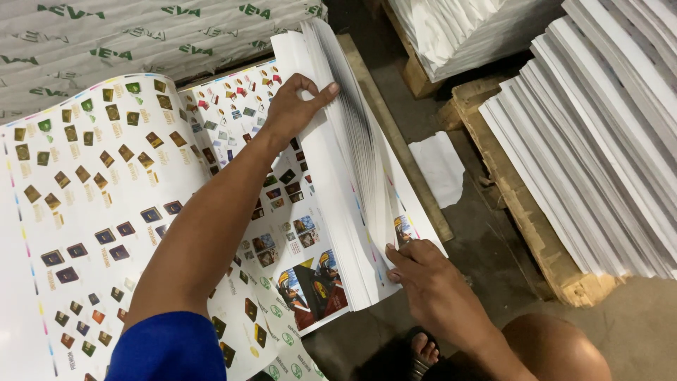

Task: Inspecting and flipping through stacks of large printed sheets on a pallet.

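Nearest me, my right hand [434,271] has its fingertips pressed flat into the fanned edges of the printed sheets [338,212], open, pinching nothing. If they slide, I risk losing my place or a paper cut. Farther up, my left hand [293,109] grips the lifted bundle, thumb over its top edge. The stack lies left of the wooden pallet [522,204]; a loosened grip could let sheets slump and crease.

Wooden pallets [522,204] (on concrete floor [656,331]) carry stacked white sheets [606,127].
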